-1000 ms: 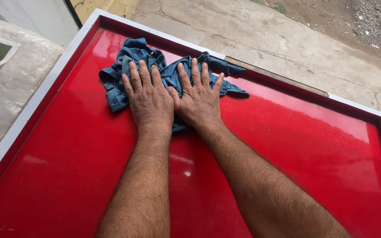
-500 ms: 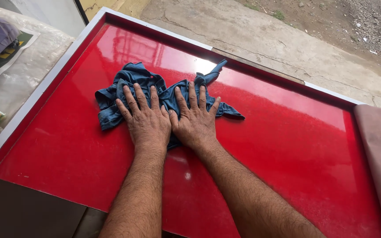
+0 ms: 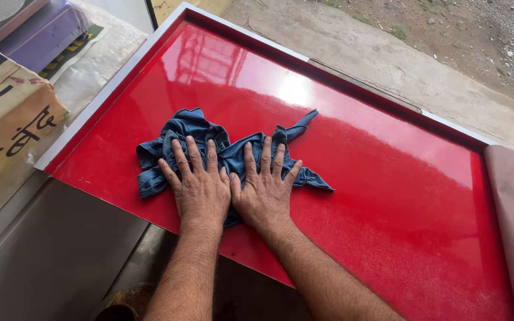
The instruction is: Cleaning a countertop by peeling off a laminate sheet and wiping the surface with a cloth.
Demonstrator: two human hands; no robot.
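- My left hand [image 3: 200, 191] and right hand [image 3: 264, 195] lie flat, fingers spread, side by side; no grip closes, both palms press the crumpled blue cotton rag [image 3: 227, 148] onto the glossy red counter [image 3: 388, 178].
- The step in hand, as I judge it, is wiping; a next stroke calls for even pressure.
- The near edge lies just below my wrists; wide bare red opens right and ahead, bounded by the white rim [image 3: 114, 80].
- Left, beyond the rim, sits a tan cardboard box [image 3: 7, 113].
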